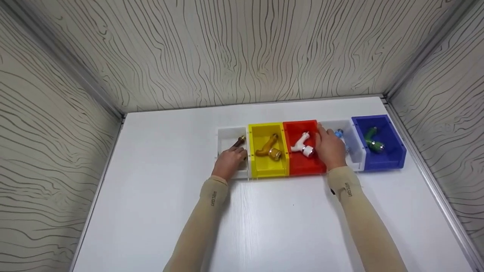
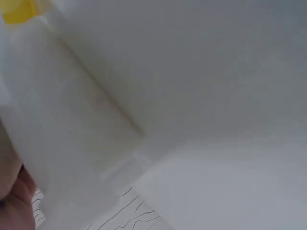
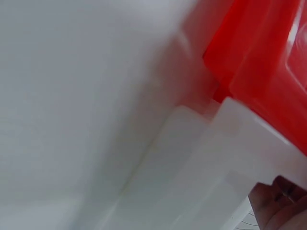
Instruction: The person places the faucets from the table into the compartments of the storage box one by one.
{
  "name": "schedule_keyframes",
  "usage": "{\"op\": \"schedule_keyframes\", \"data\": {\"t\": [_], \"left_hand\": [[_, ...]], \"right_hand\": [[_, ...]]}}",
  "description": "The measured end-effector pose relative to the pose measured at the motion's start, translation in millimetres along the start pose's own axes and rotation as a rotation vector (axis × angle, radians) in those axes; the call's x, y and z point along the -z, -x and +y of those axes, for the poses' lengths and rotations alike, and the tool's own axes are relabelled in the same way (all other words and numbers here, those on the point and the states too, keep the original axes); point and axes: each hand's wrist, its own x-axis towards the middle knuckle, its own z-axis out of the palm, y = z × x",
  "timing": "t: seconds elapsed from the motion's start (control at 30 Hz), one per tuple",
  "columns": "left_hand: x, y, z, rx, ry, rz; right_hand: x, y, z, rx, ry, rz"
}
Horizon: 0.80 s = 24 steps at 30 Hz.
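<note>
My left hand [image 1: 229,161] reaches into the leftmost white bin [image 1: 223,132], its fingers over a dark brown tap [image 1: 240,141] with a brass end. The lower part of that tap is hidden. My right hand [image 1: 331,148] is in the other white bin [image 1: 355,147], next to the wall of the red bin [image 1: 302,168]. A blue tap [image 1: 338,133] shows just beyond its fingers, partly covered. Both wrist views show the bins from outside, with part of the left hand [image 2: 17,201] and right hand [image 3: 280,206] at the edge; what the fingertips touch is hidden.
A yellow bin [image 1: 269,172] holds a golden-yellow tap [image 1: 269,147]. In the red bin lies a white tap [image 1: 302,145]. The blue bin [image 1: 393,147] at far right holds a green tap [image 1: 372,139]. The row stands on a white table [image 1: 170,170] enclosed by wood-grain panels [image 1: 242,56].
</note>
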Motion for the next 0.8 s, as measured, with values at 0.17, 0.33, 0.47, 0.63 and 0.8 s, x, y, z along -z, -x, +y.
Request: {"op": "schedule_keyframes", "data": {"t": [0.17, 0.33, 0.47, 0.63, 0.8], "left_hand": [[3.2, -1.4, -1.0, 0.008, 0.056, -0.006], [6.6, -0.2, -1.0, 0.035, 0.137, -0.017], [14.9, 4.1, -4.0, 0.077, 0.182, -0.025], [38.2, 15.3, -15.7, 0.143, 0.152, -0.009], [68.7, 36.0, -40.2, 0.254, 0.082, 0.040]], "right_hand": [[1.7, 0.0, -0.3, 0.016, 0.005, 0.029], [7.7, -2.3, 1.5, -0.014, -0.016, -0.056], [14.9, -4.1, 4.6, -0.001, -0.047, -0.117], [23.8, 3.5, 9.8, 0.030, -0.080, -0.086], [35.2, 15.3, 12.9, 0.115, -0.029, 0.029]]}}
